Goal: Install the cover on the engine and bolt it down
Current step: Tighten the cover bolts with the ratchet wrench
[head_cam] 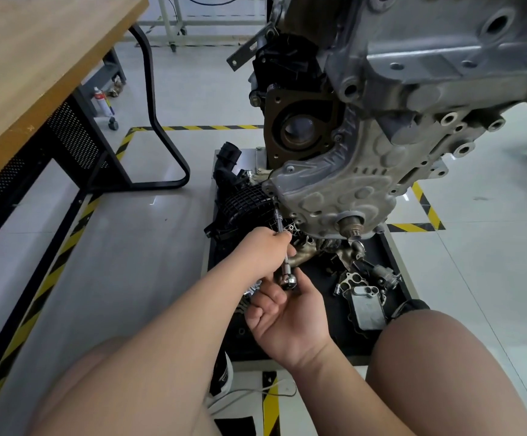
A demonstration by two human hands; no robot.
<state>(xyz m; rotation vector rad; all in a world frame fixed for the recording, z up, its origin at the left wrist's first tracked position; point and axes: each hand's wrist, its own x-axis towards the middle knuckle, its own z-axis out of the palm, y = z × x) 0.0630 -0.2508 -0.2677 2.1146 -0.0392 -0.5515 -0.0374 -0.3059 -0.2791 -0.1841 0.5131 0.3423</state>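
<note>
Socket extension point(278, 220) pointing steeply up at cover point(334, 190) edge, left grip point(265, 250) pinching its shaft, right grip point(290, 319) clasping its base.

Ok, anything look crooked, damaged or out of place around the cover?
Nothing stands out. The cover appears to sit flat on the engine; the left hand and right hand hold the ratchet extension at its left edge. Loose parts lie on the black tray below.
</note>
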